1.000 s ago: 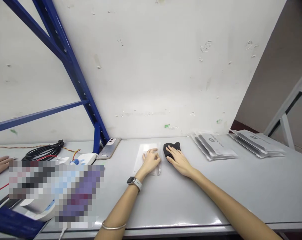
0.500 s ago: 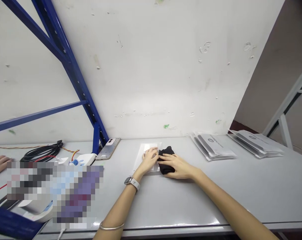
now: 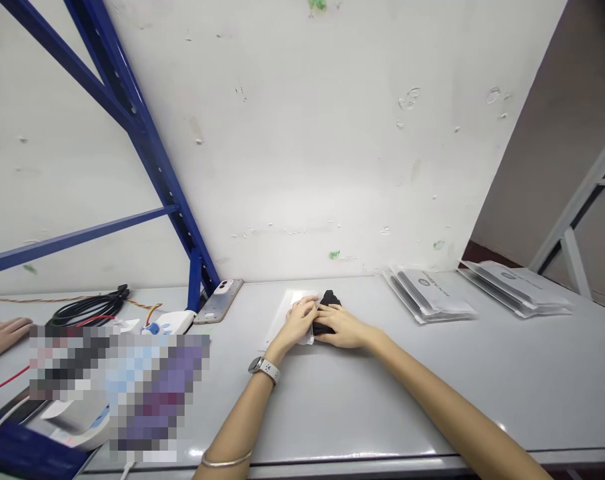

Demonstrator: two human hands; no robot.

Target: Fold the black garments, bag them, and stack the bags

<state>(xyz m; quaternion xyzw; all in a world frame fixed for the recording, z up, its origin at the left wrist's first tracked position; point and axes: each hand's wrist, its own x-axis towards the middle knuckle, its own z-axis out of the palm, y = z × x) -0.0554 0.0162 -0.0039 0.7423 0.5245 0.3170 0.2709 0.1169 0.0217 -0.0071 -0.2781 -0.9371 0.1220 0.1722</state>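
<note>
A translucent plastic bag (image 3: 280, 325) lies flat on the grey table, with my left hand (image 3: 300, 320) over its right side. My left fingers are bent at the bag's edge, closed on it. Just right of that, my right hand (image 3: 343, 327) lies across a folded black cloth item (image 3: 331, 300), its fingers pressed together on it. The black item meets the bag's opening edge, and its left part is hidden under my fingers. Both hands are close together, fingertips nearly touching.
Two stacks of filled pouches, a nearer one (image 3: 429, 293) and a farther one (image 3: 519, 288), lie to the right. A phone (image 3: 218, 303) sits by the blue frame (image 3: 169, 177). Coiled black cable (image 3: 85, 310), a power strip and another person's hand (image 3: 5, 337) are at the left.
My right hand and the black item have moved left, closer to my left hand and the bag. Less of the black item shows. The other person's hand has shifted slightly right.
</note>
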